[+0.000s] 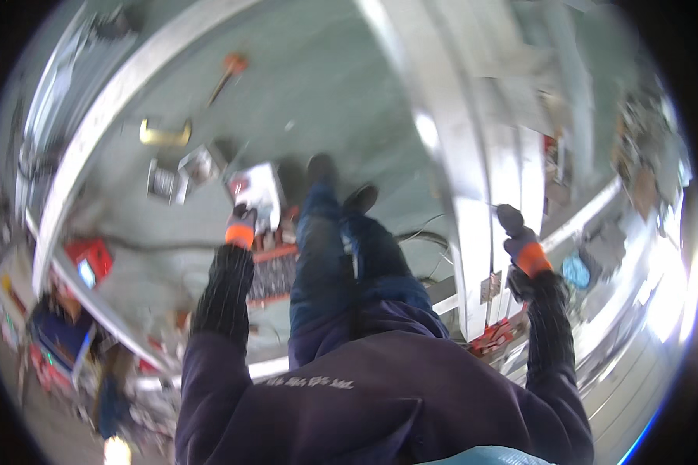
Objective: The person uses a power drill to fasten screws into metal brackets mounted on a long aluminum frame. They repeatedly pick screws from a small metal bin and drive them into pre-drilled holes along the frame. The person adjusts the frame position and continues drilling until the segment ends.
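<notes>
Nr white box (266,190): L hand (242,222) blurred, contact w/ it unclear.

We cannot pick out the separate fingers of the left hand (242,224), smeared by blur, nor can we tell whether they touch the white packet (264,194) just beyond. Beside that hand, a trouser leg (316,260) hides the right end of a red-edged panel (271,277). Well ahead of it, an orange-headed tool (235,63) is too blurred for us to name; to its left, we cannot read a red device (89,263)'s lit screen. We cannot tell whether the right hand (523,242) touches the pale beam (473,232) beside it. Bodyward of that hand, a light-blue item (485,456) is cut off below.
</notes>
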### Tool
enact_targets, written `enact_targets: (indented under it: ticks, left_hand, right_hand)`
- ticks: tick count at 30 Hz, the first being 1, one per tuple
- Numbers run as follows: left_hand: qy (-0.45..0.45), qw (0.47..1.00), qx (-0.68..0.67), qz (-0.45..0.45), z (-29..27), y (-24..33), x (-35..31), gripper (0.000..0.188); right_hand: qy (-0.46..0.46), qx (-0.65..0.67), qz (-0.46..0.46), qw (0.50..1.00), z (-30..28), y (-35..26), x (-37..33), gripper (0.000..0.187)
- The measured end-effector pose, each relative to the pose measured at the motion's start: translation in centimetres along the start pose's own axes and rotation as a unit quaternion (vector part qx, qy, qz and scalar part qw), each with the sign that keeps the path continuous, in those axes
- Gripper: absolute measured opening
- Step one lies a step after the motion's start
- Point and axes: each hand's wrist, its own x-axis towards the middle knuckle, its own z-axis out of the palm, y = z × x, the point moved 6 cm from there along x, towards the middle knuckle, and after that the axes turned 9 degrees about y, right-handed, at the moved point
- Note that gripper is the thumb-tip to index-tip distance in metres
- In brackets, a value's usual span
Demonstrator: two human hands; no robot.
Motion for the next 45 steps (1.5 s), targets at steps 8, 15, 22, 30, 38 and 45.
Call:
enact_targets:
  ticks: [8,15,22,30,38,45]
  left_hand:
    - [-0.065,0.956,-0.246,0.146,0.3,29.3,-1.1,0.032]
    - [-0.153,0.849,-0.113,0.492,8.5,61.2,-11.8,0.041]
    - [-0.086,0.78,0.209,0.584,22.7,74.9,-9.3,0.048]
    - [-0.084,0.689,0.432,0.576,30.5,77.1,-2.5,0.043]
    - [-0.115,0.686,0.441,0.567,29.4,76.1,-2.4,0.036]
    - [-0.124,0.739,0.26,0.609,28.8,76.5,-1.0,0.022]
  right_hand:
    - [0.073,0.02,0.061,0.995,2.0,-1.6,-0.1,0.027]
    - [0.059,0.057,0.101,0.992,2.4,-1.9,-0.2,0.035]
    - [0.014,0.072,0.105,0.992,2.5,-3.2,-1.4,0.031]
    - [-0.028,0.164,0.127,0.978,1.2,-3.9,-2.7,0.038]
    - [-0.014,0.207,0.147,0.967,1.5,-4.2,-2.1,0.038]
    - [0.014,0.257,0.221,0.941,3.2,-4.6,-3.4,0.04]
